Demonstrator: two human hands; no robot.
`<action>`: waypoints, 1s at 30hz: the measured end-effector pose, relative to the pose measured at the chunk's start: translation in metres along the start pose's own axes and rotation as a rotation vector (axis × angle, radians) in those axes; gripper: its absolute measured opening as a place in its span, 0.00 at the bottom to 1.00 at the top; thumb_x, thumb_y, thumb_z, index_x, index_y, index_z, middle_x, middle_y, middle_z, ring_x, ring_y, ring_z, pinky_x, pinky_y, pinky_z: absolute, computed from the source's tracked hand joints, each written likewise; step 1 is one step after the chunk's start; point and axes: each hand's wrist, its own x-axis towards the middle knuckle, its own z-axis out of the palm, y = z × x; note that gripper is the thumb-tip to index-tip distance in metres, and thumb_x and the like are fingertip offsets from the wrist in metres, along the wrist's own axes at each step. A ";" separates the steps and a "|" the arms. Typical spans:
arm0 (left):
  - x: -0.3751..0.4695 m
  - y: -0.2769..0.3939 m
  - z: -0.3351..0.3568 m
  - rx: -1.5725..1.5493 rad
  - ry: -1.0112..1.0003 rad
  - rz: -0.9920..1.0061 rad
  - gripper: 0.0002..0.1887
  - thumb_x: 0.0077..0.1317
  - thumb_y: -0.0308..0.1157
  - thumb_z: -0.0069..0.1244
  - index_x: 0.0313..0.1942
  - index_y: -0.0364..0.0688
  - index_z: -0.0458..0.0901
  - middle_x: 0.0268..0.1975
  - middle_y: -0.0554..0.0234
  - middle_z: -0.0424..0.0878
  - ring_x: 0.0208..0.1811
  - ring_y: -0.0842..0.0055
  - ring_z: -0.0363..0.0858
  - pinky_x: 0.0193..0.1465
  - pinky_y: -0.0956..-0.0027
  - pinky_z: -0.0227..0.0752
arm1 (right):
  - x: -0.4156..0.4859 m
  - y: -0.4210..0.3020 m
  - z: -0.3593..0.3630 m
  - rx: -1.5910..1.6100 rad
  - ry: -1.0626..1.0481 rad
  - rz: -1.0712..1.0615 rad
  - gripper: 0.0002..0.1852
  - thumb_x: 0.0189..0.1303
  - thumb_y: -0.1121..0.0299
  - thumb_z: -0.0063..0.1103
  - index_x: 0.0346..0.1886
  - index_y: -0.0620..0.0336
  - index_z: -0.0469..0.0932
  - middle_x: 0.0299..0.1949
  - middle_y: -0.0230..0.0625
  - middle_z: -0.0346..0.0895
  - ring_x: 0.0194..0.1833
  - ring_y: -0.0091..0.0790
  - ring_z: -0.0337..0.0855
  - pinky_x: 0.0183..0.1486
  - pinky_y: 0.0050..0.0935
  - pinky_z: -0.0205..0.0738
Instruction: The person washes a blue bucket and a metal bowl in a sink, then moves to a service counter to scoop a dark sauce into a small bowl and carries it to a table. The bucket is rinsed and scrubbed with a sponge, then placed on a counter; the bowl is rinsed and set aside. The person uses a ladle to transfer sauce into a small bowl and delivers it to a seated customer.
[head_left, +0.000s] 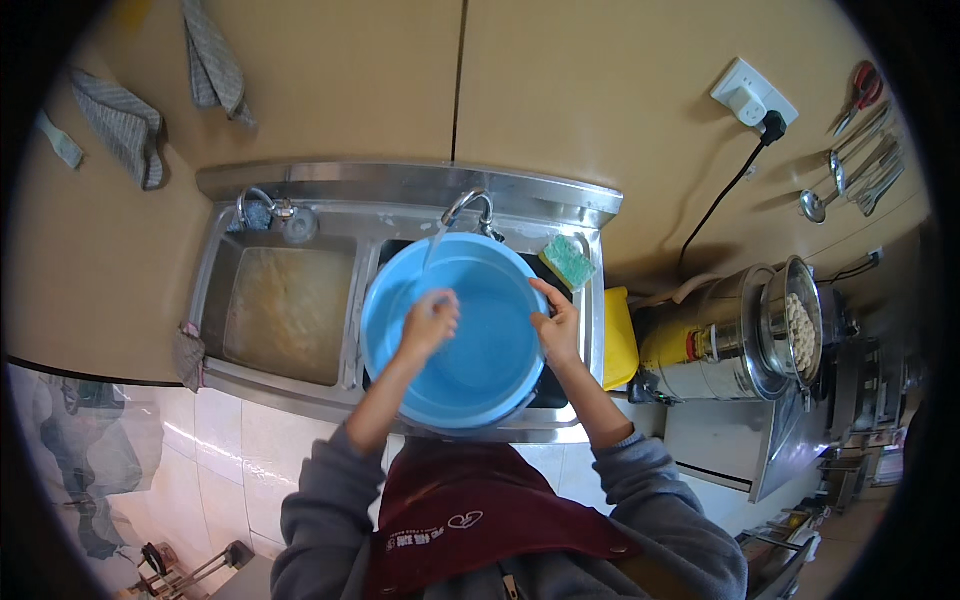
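Note:
A large blue plastic basin (480, 345) rests in the right bowl of a stainless steel double sink. Water runs from the curved chrome faucet (469, 196) into the basin's far left side. My left hand (431, 324) is over the inside of the basin, slightly blurred, with its fingers loosely curled. Nothing can be made out in it, and how far its fingers are closed is unclear. On the right, my right hand (556, 321) grips the basin's rim, its thumb inside and its fingers along the outer edge.
Cloudy brownish water fills the left sink bowl (292, 307). A green and yellow sponge (568, 262) lies on the sink's right corner. Beyond stand a yellow plastic container (619, 337) and a steel machine (709, 337) topped by a bowl of pale pieces. A black power cord (720, 191) hangs from a wall socket.

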 end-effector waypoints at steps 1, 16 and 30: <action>0.020 -0.001 -0.007 -0.039 0.047 0.046 0.14 0.67 0.33 0.50 0.50 0.39 0.76 0.33 0.65 0.78 0.30 0.82 0.78 0.31 0.76 0.76 | -0.005 0.008 0.004 0.023 0.050 0.040 0.33 0.44 0.89 0.47 0.61 0.64 0.70 0.58 0.43 0.71 0.58 0.34 0.72 0.60 0.28 0.64; 0.112 0.003 -0.012 -0.305 0.022 -0.290 0.18 0.63 0.47 0.53 0.22 0.47 0.68 0.15 0.77 0.59 0.12 0.85 0.52 0.17 0.74 0.36 | 0.164 0.050 0.035 0.085 -0.204 0.621 0.30 0.61 0.56 0.62 0.59 0.67 0.67 0.50 0.44 0.76 0.44 0.36 0.80 0.44 0.29 0.77; 0.111 -0.018 -0.023 -0.380 0.244 -0.336 0.06 0.60 0.34 0.52 0.29 0.43 0.75 0.22 0.73 0.69 0.14 0.81 0.62 0.18 0.75 0.55 | 0.143 0.015 0.070 -0.596 0.080 -0.085 0.15 0.60 0.66 0.64 0.45 0.65 0.77 0.33 0.38 0.80 0.33 0.29 0.80 0.34 0.27 0.75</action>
